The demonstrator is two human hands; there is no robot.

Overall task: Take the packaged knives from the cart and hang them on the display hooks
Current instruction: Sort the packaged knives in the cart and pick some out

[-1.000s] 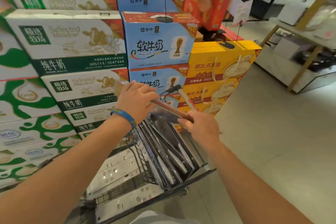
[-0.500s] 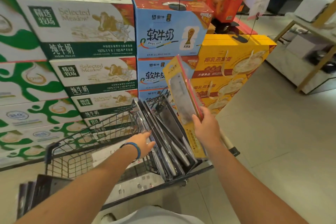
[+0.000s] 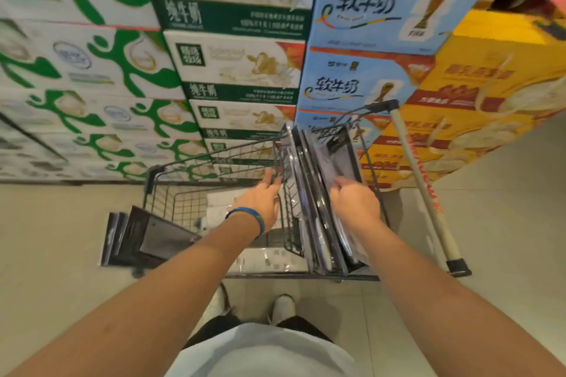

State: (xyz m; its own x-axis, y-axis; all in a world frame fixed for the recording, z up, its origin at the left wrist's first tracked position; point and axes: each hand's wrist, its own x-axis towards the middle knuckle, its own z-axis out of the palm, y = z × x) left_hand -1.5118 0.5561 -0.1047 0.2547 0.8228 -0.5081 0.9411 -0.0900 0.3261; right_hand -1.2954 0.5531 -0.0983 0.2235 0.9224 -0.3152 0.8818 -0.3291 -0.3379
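Note:
Several packaged knives (image 3: 309, 217) in dark cards stand upright in the near right section of the wire cart (image 3: 214, 155). My right hand (image 3: 356, 203) reaches down among them, and its curled fingers pinch the top of one packaged knife (image 3: 340, 162). My left hand (image 3: 260, 202), with a blue wristband, has straight fingers that touch the wire divider beside the leftmost package. No display hooks are in view.
The cart's cream handle (image 3: 424, 190) with red letters runs along the right. More dark packages (image 3: 147, 239) lean at the cart's left end. Stacked cartons stand behind: green-and-white (image 3: 92, 64), blue (image 3: 367, 9), yellow (image 3: 477, 95). My shoes (image 3: 284, 306) stand on the tiled floor.
The camera has tilted down over the cart. The yellow packaged knife that my right hand held up is gone from view; that hand now grips a dark package in the cart.

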